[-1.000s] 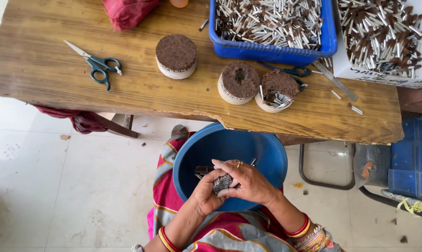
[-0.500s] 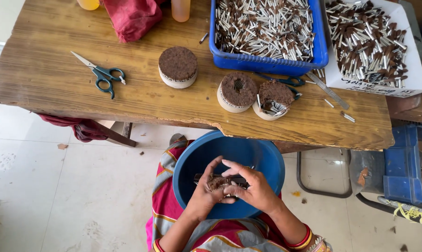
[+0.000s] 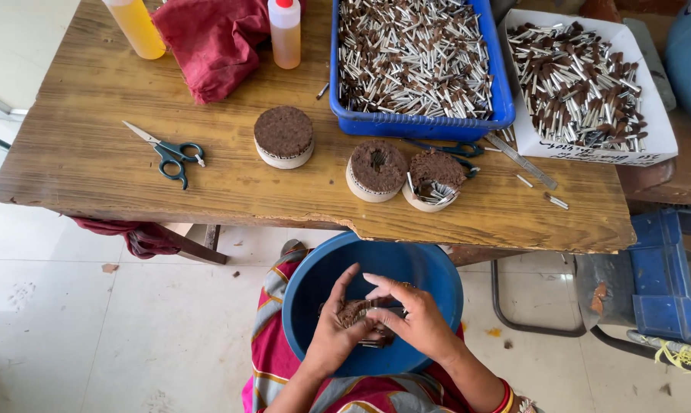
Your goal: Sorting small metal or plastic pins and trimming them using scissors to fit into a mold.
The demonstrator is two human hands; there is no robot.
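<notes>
Left hand: yours, over the blue basin on your lap; fingers curled round the near side of a round bundle of brown-tipped metal sticks, thumb up along its edge.
Right hand: cupped over the bundle from the right, fingers bent narrow and pressing on top; both hands grip it together.
Bundle: inside the basin, held above its floor, brown tips up; mostly hidden by your hands.
Basin: round, deep blue, just below the table edge, resting on your striped red cloth.
Table, near edge: three finished round packs w/ brown tops, one at centre, two touching each other to its right; the rightmost has loose sticks tucked at its front.
Table, left: green-handled scissors, blades shut, well apart from the packs.
Table, back: blue crate full of loose sticks; white box beside it, also full.
Back left: red cloth between two bottles of yellow-orange liquid.
By crate: second scissors and a metal ruler, partly under the crate's front rim.
</notes>
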